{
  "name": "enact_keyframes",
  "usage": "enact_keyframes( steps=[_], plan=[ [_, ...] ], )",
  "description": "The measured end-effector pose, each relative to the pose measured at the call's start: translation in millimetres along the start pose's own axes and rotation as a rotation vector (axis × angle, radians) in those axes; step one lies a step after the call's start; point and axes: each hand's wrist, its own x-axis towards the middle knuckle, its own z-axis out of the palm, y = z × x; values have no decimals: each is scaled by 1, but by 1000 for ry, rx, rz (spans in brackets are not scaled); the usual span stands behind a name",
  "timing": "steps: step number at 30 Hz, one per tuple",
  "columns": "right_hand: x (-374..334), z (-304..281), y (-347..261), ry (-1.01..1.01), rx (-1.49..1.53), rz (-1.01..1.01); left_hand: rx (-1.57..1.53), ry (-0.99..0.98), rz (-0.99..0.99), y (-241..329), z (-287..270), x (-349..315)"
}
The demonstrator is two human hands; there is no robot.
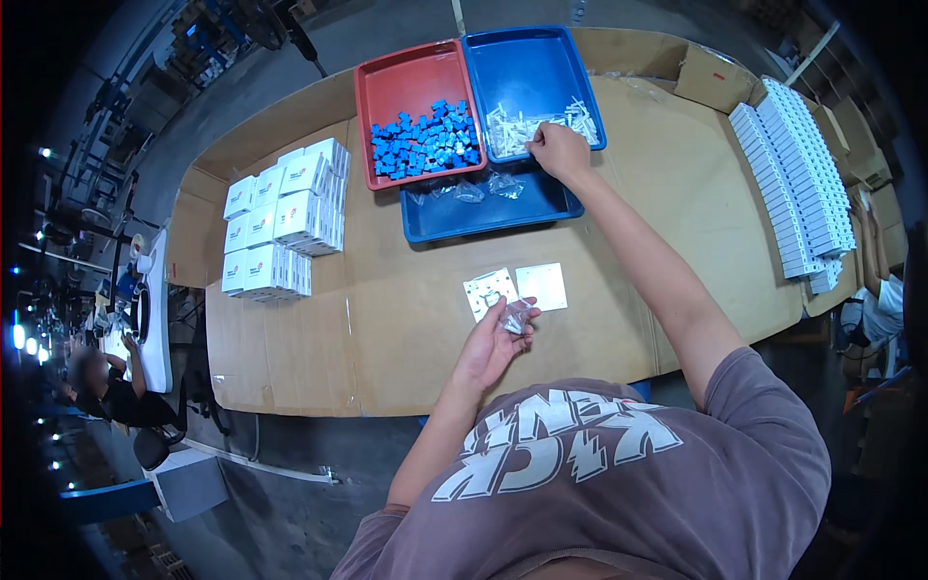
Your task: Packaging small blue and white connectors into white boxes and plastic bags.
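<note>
Just below frame centre: left hand (489, 348) holding a small clear bag (516, 317) in curled fingers. Upper centre: right hand (559, 149), fingers bunched, at white pieces (508, 131) in a blue tray (520, 70); cannot tell if gripping one. Small dark-and-red print on white boxes (302, 176), left; large pale lettering across shirt (715, 483), bottom.

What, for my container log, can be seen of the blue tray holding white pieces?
The blue tray is rectangular, open-topped and plastic-looking, with raised walls. It sits beside the red tray; its near end overlaps the lower blue tray in view. Narrow white pieces lie loose toward that end, where the right hand is; tray contact is unclear.
</note>
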Motion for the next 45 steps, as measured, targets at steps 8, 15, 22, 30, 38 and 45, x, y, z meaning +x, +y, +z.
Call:
enact_keyframes(
  steps=[8,15,22,30,38,45],
  plan=[
    [9,-1,0,-46,84,172,-78,25,15,-2,-20,-1],
    [16,-6,3,51,122,162,-62,26,14,1,-16,5],
    [30,19,9,6,70,79,-167,18,-14,11,-8,12],
    [33,5,26,162,229,93,-216,-49,81,33,15,5],
    [-57,-61,-1,-168,749,-45,-203,-38,113,35,22,4],
    [-148,-87,-19,-512,916,-85,-152,-44,82,36,23,14]
  ],
)
